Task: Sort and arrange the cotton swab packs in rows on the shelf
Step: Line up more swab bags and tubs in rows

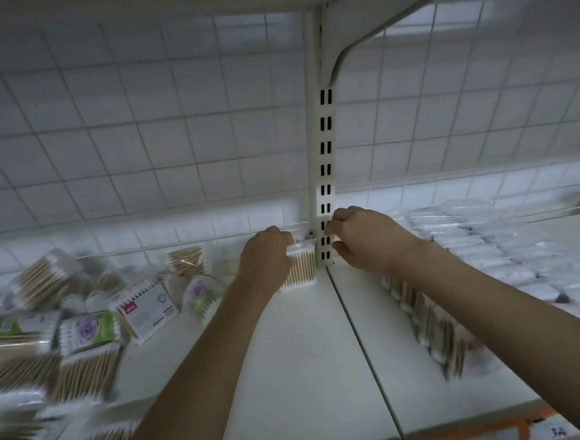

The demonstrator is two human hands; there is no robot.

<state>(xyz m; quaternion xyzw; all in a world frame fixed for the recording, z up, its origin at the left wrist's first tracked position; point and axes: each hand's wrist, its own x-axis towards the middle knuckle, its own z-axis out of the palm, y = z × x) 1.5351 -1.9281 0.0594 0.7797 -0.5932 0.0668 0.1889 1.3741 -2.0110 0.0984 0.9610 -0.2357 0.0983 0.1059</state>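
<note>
**Both hands on one swab pack at the back post**

Left hand (267, 255) grips an upright cotton swab pack (300, 265) from its left side, fingers curled over the top edge. Right hand (362, 239) is curled at the pack's upper right corner, thumb below, fingers above — looks like a pinch on the wrapper, but the slotted upright post (324, 169) hides the contact point. Pack stands on the shelf (292, 374) at the very back, touching the base of the post, wooden sticks vertical.

Just right of the grip, under the right forearm: a row of swab packs on edge (426, 320), running toward the camera. Further right — a blurred mass of white packs (511, 259), detail unreadable.

Left of the grip, well apart: a loose heap of unsorted packs (82, 316), some with green-and-purple flower labels, one with a white label, many showing bare wooden sticks, lying at mixed angles.

Behind the grip: white tiled wall (139, 144). Above: underside of the next shelf with its bracket (355, 47).
</note>
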